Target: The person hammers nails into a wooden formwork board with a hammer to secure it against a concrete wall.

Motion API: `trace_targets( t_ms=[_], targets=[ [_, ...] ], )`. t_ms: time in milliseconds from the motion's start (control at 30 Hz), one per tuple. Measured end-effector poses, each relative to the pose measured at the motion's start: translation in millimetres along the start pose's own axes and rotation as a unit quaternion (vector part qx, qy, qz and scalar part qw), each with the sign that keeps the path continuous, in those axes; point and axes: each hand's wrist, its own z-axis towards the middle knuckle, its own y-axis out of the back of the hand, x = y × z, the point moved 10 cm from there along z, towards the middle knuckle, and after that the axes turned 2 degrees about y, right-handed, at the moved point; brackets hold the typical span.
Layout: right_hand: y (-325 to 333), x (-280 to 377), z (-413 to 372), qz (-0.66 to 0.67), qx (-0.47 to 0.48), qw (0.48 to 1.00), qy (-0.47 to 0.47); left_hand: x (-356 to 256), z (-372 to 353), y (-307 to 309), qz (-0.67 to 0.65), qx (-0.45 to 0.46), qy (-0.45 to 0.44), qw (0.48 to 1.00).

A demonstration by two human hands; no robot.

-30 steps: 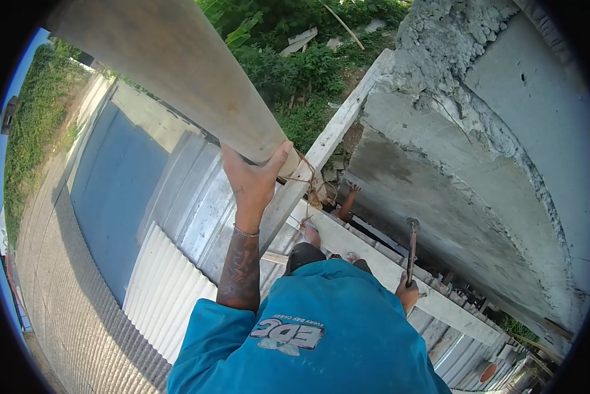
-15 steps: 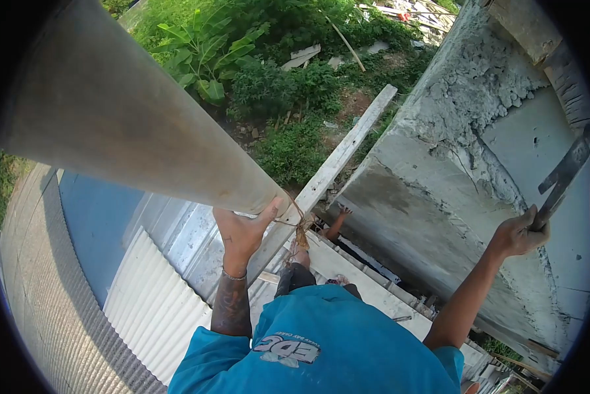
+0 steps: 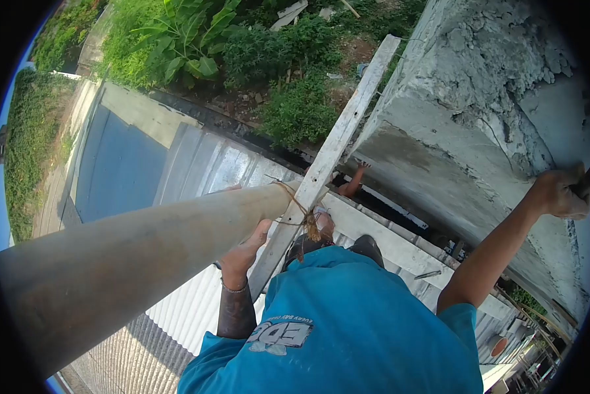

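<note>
Pole [image 3: 131, 262]: grey, round, long. Held from beneath by left hand [image 3: 241, 253], fingers wrapped up around underside, just short of far end. Lashed just beyond that hand with frayed twine [image 3: 301, 213] to slanting wooden plank [image 3: 347, 125].

Change noted: a second ago rose steeply up and away above left hand; now lies much lower, running from the lashing back past that hand toward near-left edge of view. Lashing point unchanged; grip kept throughout, at same spot. Judged to mean near end has swung down about the tie, with twine and left hand sharing the load.

Right hand [image 3: 561, 194]: a second ago low at hip with a hammer; now stretched high and far out to right, clenched against rough concrete wall [image 3: 453, 131]. Hammer not discernible, since dark rim of view cuts in just past knuckles; cannot tell whether fist encloses it.

Below left hand: corrugated metal sheeting [image 3: 203, 164]. Between the two hands, far below: a co-worker's arm [image 3: 353, 185] reaching up at foot of wall, well apart from both.
</note>
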Motion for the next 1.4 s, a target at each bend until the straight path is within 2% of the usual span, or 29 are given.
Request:
trace_targets(
  t_ms=[67, 200, 300, 367, 467, 567, 600, 633, 700, 733, 767, 867, 900, 933, 1000, 1033, 1067, 1167, 1267, 1367, 1400],
  targets=[
    [0, 2, 5, -0.016, 0.019, 1.000, 0.000, -1, 5, -1, -0.006, 0.000, -0.027, 1.000],
    [-3, 8, 12, 0.080, 0.043, 0.996, -0.016, -11, 14, -2, 0.046, -0.016, -0.109, 0.993],
    [5, 21, 11, 0.009, 0.014, 1.000, 0.024, -13, 15, -3, 0.075, -0.018, -0.135, 0.988],
    [17, 49, 6, -0.108, -0.020, 0.993, 0.037, -14, 16, -3, 0.080, -0.021, -0.155, 0.984],
    [15, 44, 5, -0.122, -0.004, 0.992, 0.043, -17, 17, -5, 0.073, -0.023, -0.190, 0.979],
    [13, 37, 4, -0.062, -0.011, 0.998, 0.019, -19, 18, -7, 0.077, -0.019, -0.205, 0.976],
    [1, 43, 8, -0.224, 0.046, 0.973, -0.021, -20, 19, -7, 0.080, -0.017, -0.208, 0.975],
    [-8, 55, 14, -0.378, 0.101, 0.918, -0.060, -20, 19, -7, 0.083, -0.016, -0.212, 0.974],
    [-8, 54, 13, -0.369, 0.107, 0.921, -0.071, -18, 19, -6, 0.072, -0.008, -0.209, 0.975],
    [0, 37, 6, -0.204, 0.057, 0.976, -0.040, -18, 19, -5, 0.067, -0.006, -0.209, 0.976],
    [9, 28, 2, -0.033, 0.005, 0.999, -0.008, -17, 19, -6, 0.077, -0.002, -0.201, 0.977],
    [7, 25, 1, -0.014, 0.003, 1.000, 0.006, -17, 19, -7, 0.091, 0.008, -0.190, 0.978],
    [-1, 35, 7, -0.170, 0.053, 0.983, -0.041, -16, 19, -7, 0.082, 0.006, -0.194, 0.978],
    [-7, 52, 14, -0.320, 0.102, 0.938, -0.086, -16, 18, -7, 0.072, 0.005, -0.198, 0.978],
    [-6, 54, 14, -0.326, 0.100, 0.936, -0.083, -15, 19, -9, 0.052, 0.002, -0.186, 0.981],
    [0, 37, 7, -0.182, 0.048, 0.981, -0.035, -14, 20, -9, 0.042, 0.000, -0.180, 0.983],
    [11, 39, 5, -0.033, -0.004, 0.999, 0.014, -14, 20, -9, 0.037, 0.000, -0.182, 0.983],
    [9, 29, 2, -0.050, 0.011, 0.999, 0.004, -13, 20, -8, 0.022, -0.002, -0.185, 0.982],
    [-5, 0, 9, 0.049, 0.045, 0.998, 0.019, -11, 20, -8, 0.014, -0.006, -0.183, 0.983],
    [8, 26, 2, -0.037, 0.008, 0.999, -0.004, -12, 20, -8, 0.015, -0.003, -0.177, 0.984],
    [7, 26, 2, -0.028, 0.008, 1.000, -0.003, -14, 21, -9, 0.017, -0.003, -0.178, 0.984]
  ],
)
